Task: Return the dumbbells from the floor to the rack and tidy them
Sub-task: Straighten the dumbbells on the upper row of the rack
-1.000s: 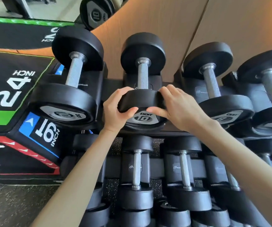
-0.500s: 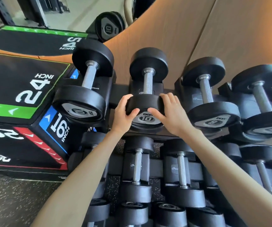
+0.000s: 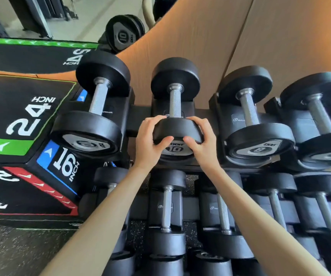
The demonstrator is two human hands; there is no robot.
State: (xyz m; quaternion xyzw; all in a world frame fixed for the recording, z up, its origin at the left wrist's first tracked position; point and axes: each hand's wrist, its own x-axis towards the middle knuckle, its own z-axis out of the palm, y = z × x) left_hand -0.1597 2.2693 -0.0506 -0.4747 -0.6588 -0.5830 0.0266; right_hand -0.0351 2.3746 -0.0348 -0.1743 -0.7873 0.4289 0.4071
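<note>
A black dumbbell marked 10 [image 3: 175, 100] lies in a cradle on the top tier of the black rack [image 3: 138, 120], its steel handle pointing away from me. My left hand [image 3: 148, 144] grips the left side of its near head and my right hand [image 3: 202, 142] grips the right side, thumbs on the front face. Left of it rests another 10 dumbbell [image 3: 99, 104]. To the right sits a dumbbell marked 8 [image 3: 250, 114], then one more [image 3: 320, 114].
Lower tiers hold several more black dumbbells [image 3: 166, 208]. A black plyo box [image 3: 21, 124] marked 24 and 16 inch stands against the rack's left end. An orange-brown wall panel [image 3: 220, 36] rises behind. Speckled rubber floor [image 3: 11, 251] lies at lower left. A 10 dumbbell's end [image 3: 123, 34] shows further back.
Both hands stay on the near head of the 10 dumbbell; the thumbs have moved closer together on its face. The view has pulled back and shifted slightly.
</note>
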